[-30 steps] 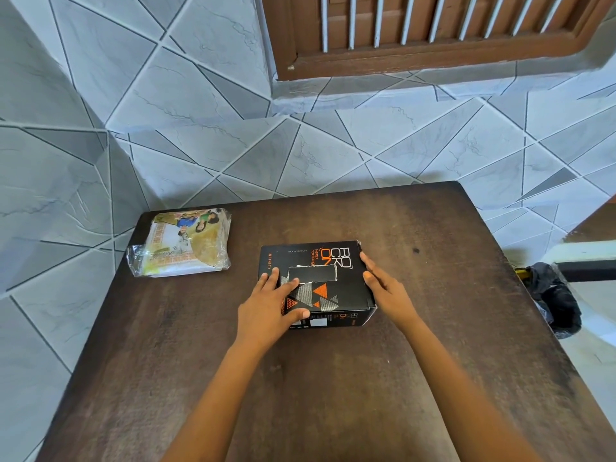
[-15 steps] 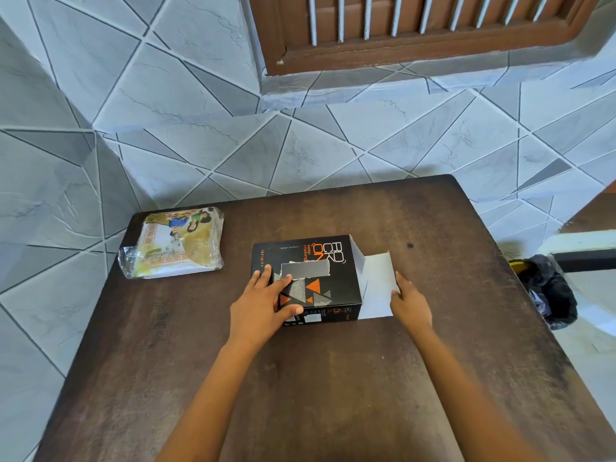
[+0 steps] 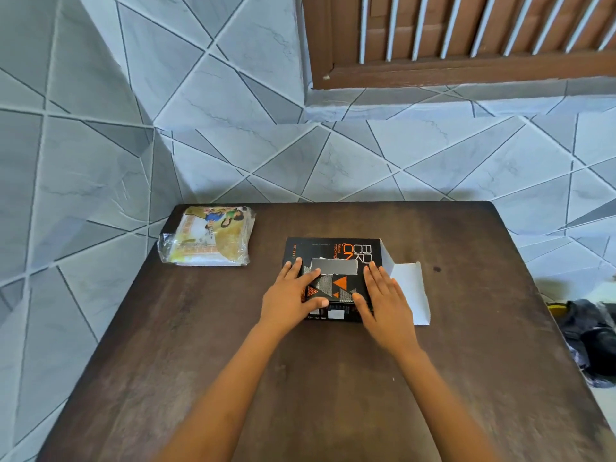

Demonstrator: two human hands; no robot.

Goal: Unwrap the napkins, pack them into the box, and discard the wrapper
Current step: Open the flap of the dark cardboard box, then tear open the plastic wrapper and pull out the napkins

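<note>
A black box [image 3: 336, 258] with orange triangles lies flat in the middle of the brown table [image 3: 300, 378]. Its right end stands open, and the white inner flap [image 3: 408, 291] is folded out flat on the table. My left hand [image 3: 291, 300] rests palm down on the box's left half, thumb at the near edge. Spread flat over the box's right half is my right hand [image 3: 383, 303], beside the open end. The pack of napkins [image 3: 213, 240], sealed in a clear printed wrapper, sits at the table's far left corner, untouched.
Tiled walls close in behind the table and on its left. A black plastic bag [image 3: 590, 338] lies on the floor to the right of the table. A wooden barred window is above.
The box's right end has been opened and its white flap folded out. My right hand then came back from the flap onto the box's top. The view shifted.
</note>
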